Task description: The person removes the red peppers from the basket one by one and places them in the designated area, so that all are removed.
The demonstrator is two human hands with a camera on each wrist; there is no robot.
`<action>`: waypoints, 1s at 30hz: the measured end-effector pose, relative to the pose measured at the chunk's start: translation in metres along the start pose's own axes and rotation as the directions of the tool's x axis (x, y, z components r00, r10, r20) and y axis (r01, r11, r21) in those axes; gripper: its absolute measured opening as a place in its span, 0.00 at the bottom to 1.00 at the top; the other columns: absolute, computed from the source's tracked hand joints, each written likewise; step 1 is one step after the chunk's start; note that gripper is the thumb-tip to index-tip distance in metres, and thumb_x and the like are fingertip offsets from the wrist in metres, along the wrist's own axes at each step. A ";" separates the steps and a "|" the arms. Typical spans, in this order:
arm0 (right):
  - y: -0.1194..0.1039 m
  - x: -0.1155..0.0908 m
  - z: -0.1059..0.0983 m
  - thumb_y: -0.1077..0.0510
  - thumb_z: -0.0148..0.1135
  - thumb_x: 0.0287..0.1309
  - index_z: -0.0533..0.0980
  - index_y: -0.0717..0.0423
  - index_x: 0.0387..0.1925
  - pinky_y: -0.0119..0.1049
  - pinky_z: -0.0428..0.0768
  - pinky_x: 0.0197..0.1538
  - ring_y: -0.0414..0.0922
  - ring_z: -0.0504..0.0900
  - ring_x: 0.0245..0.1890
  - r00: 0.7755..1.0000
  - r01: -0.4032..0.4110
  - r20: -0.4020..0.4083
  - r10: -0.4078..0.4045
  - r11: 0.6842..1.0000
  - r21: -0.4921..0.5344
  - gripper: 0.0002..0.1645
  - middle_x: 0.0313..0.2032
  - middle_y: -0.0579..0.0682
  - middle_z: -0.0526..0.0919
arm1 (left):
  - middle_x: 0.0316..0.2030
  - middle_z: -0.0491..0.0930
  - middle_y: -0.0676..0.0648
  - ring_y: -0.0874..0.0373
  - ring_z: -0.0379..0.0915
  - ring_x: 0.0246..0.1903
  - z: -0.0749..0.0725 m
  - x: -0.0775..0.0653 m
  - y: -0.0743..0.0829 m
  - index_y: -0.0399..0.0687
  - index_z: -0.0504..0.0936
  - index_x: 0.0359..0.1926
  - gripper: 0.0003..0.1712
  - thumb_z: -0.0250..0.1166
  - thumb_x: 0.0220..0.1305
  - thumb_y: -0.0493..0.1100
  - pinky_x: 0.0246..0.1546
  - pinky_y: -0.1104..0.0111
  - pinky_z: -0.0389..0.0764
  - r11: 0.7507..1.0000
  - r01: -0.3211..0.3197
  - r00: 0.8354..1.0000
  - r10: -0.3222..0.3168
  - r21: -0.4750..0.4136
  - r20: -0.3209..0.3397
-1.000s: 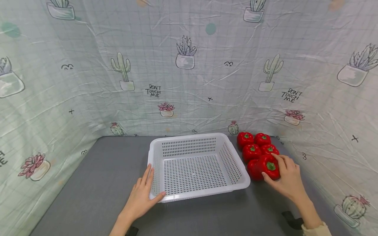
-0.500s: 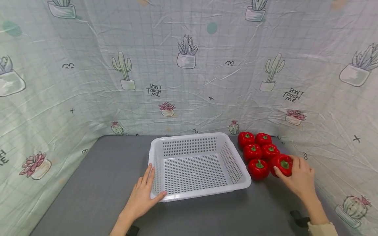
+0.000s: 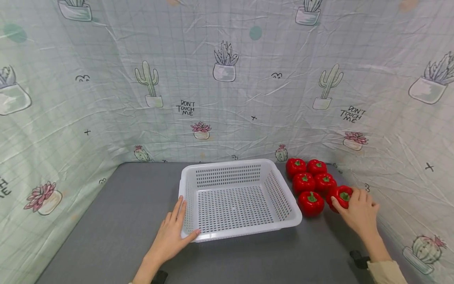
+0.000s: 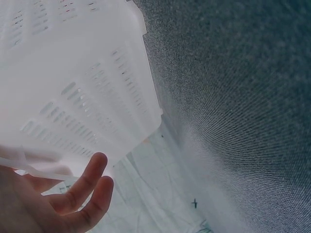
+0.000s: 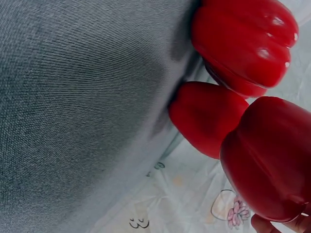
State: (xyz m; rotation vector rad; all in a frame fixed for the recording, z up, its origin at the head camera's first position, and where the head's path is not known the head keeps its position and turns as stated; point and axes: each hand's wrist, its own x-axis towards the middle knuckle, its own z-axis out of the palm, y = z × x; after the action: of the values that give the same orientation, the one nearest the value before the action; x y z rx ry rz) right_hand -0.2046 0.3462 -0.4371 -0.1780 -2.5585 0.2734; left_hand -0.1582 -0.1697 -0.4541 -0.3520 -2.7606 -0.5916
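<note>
A white perforated plastic basket (image 3: 230, 235) stands in the middle of the grey table. My left hand (image 3: 168, 236) holds its near left corner, thumb over the front rim and fingertips on the left rim. In the left wrist view, two fingers (image 4: 97, 170) hang bent outside the basket wall (image 4: 63, 97). To the right, my right hand (image 3: 360, 213) grips a red bell pepper (image 3: 335, 193) between thumb and fingers, its green stem up. Left of it sits another red bell pepper (image 3: 311, 204). The right wrist view shows the gripped pepper (image 5: 269, 160) from the side, fingertips at its lower end.
Several more red bell peppers (image 3: 303, 183) stand in two columns behind, close to the basket's right side. Fabric printed with cacti (image 3: 227, 110) hangs around the back and both sides of the grey table (image 3: 134, 201).
My right hand has carried its pepper rightward from over the front left pepper to the front right spot, moving only slightly in the last half second. The left hand and basket have stayed put.
</note>
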 end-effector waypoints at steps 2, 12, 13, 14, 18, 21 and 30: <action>0.001 0.001 0.002 0.39 0.54 0.50 0.61 0.75 0.45 0.61 0.56 0.33 0.66 0.61 0.39 1.000 0.001 0.011 -0.001 1.000 -0.004 0.41 0.39 0.71 0.64 | 0.69 0.45 0.44 0.49 0.64 0.47 0.000 0.000 0.000 0.41 0.51 0.67 0.53 0.60 0.49 0.65 0.42 0.53 0.68 1.000 -0.003 1.000 0.003 -0.002 -0.002; 0.006 0.005 0.014 0.39 0.53 0.52 0.60 0.72 0.50 0.65 0.56 0.36 0.69 0.61 0.40 0.994 -0.010 0.106 0.012 1.000 -0.021 0.40 0.39 0.71 0.63 | 0.69 0.45 0.44 0.50 0.64 0.45 0.000 0.000 -0.001 0.41 0.52 0.67 0.53 0.59 0.49 0.66 0.41 0.53 0.68 1.000 -0.008 1.000 0.008 0.006 -0.007; 0.006 0.005 0.015 0.39 0.53 0.52 0.60 0.71 0.49 0.65 0.57 0.35 0.69 0.61 0.39 0.994 -0.008 0.111 0.010 1.000 -0.022 0.40 0.38 0.70 0.63 | 0.69 0.45 0.45 0.50 0.64 0.45 0.000 0.000 -0.001 0.41 0.51 0.67 0.53 0.59 0.49 0.66 0.41 0.53 0.68 1.000 -0.007 1.000 0.007 0.006 -0.005; 0.006 0.005 0.017 0.39 0.53 0.52 0.60 0.71 0.49 0.64 0.57 0.35 0.69 0.62 0.39 0.993 -0.005 0.116 0.008 1.000 -0.023 0.40 0.38 0.70 0.63 | 0.69 0.45 0.45 0.50 0.64 0.45 0.000 -0.001 -0.001 0.41 0.51 0.67 0.53 0.59 0.49 0.66 0.41 0.54 0.68 1.000 -0.006 1.000 0.006 0.008 -0.005; 0.009 0.004 0.022 0.39 0.54 0.52 0.61 0.72 0.48 0.63 0.59 0.32 0.69 0.63 0.35 0.991 0.015 0.134 -0.010 0.999 -0.036 0.39 0.36 0.70 0.63 | 0.69 0.45 0.44 0.50 0.64 0.45 0.000 -0.001 -0.001 0.41 0.52 0.67 0.53 0.60 0.49 0.66 0.40 0.54 0.68 1.000 -0.006 1.000 0.006 0.013 -0.005; 0.011 0.003 0.024 0.39 0.54 0.52 0.62 0.73 0.48 0.62 0.61 0.31 0.69 0.64 0.35 0.987 0.030 0.160 -0.021 0.998 -0.059 0.40 0.35 0.70 0.64 | 0.69 0.45 0.44 0.51 0.64 0.45 0.000 -0.001 -0.001 0.40 0.52 0.67 0.53 0.60 0.49 0.65 0.40 0.54 0.68 1.000 -0.008 1.000 0.008 0.012 -0.004; 0.015 0.001 0.032 0.40 0.55 0.51 0.62 0.75 0.48 0.58 0.63 0.28 0.68 0.67 0.34 0.971 0.056 0.238 -0.036 0.996 -0.076 0.41 0.34 0.70 0.66 | 0.69 0.45 0.45 0.53 0.64 0.43 0.000 -0.001 0.001 0.42 0.51 0.67 0.53 0.60 0.49 0.65 0.40 0.56 0.68 1.000 -0.002 1.000 0.002 0.003 0.003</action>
State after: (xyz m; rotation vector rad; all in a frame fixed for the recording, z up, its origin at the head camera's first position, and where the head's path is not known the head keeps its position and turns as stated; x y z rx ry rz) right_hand -0.2220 0.3559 -0.4667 -0.1228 -2.8091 0.1804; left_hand -0.1571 -0.1694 -0.4540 -0.3557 -2.7631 -0.5867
